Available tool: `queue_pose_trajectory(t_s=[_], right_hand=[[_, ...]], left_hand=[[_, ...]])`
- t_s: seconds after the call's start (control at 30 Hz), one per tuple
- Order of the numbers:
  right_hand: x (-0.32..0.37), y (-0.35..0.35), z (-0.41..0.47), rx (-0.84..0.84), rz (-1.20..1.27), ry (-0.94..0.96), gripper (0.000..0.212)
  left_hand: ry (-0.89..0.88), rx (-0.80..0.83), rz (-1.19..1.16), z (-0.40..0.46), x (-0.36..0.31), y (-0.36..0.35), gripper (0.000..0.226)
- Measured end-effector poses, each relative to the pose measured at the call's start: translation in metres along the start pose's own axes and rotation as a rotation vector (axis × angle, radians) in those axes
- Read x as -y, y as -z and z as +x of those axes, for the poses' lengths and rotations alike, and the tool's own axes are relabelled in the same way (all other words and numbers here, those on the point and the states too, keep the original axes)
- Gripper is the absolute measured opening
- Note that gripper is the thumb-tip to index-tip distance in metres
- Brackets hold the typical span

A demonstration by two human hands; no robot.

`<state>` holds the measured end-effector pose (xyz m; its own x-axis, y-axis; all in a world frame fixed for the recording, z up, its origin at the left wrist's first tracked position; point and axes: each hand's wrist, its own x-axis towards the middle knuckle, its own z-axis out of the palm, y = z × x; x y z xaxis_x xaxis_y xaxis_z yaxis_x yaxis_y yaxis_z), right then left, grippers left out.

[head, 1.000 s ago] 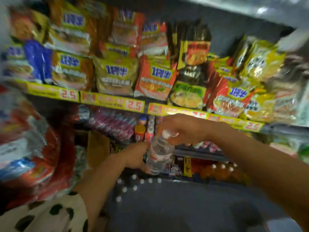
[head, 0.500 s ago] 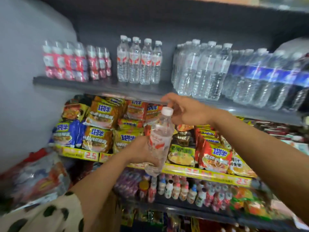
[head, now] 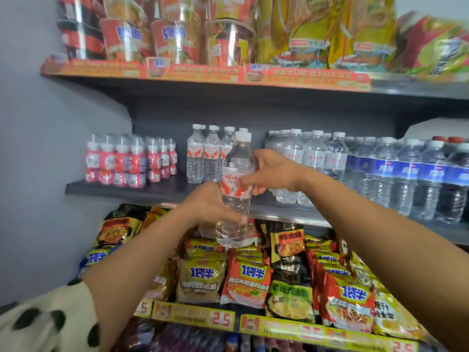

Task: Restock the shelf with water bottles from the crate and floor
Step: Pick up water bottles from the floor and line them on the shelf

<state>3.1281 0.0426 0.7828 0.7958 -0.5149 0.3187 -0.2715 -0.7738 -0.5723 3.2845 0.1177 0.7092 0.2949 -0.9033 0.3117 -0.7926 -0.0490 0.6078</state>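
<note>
— Where do we have the bottle [head: 236,191]?

— Upright in front of the dark shelf [head: 132,189], cap level with the row of water bottles [head: 208,154] standing on it.

— And our hands?

— Both arms reach forward. Our left hand [head: 206,205] wraps the bottle's lower half from the left; our right hand [head: 270,172] curls around its labelled middle from the right, wrist bent inward.

— Below the shelf?

— Noodle packets [head: 247,283].
</note>
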Motion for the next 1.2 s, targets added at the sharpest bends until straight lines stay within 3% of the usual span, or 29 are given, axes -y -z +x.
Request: queue_pose_trajectory(t_s=[0.2,0.4,0.5,0.63,0.87,1.0,1.2], right_hand=[[0.018,0.034,0.052,-0.124,0.017,0.056,0.014],[-0.019,0.049,0.109,-0.149,-0.056,-0.014,0.012],[-0.049,0.049,0.138,-0.145,-0.072,-0.065,0.008],[-0.087,0.052,0.174,-0.08,-0.038,-0.111,0.009],[-0.125,0.056,0.219,-0.013,-0.001,-0.202,0.018],[-0.138,0.057,0.242,0.023,0.034,-0.246,0.034],[-0.141,0.055,0.256,0.01,0.063,-0.331,0.04]], left_hand=[[-0.082,0.013,-0.15,0.058,-0.011,0.048,0.051],[-0.097,0.044,-0.154,0.127,0.001,0.04,0.032],[-0.076,0.059,-0.176,0.165,0.015,0.023,0.047],[-0.046,0.066,-0.177,0.209,0.033,0.0,0.047],[-0.023,0.068,-0.112,0.257,0.046,-0.018,0.036],[-0.029,0.032,-0.091,0.271,0.052,-0.024,0.029],[-0.026,-0.052,0.004,0.28,0.059,-0.032,0.051]])
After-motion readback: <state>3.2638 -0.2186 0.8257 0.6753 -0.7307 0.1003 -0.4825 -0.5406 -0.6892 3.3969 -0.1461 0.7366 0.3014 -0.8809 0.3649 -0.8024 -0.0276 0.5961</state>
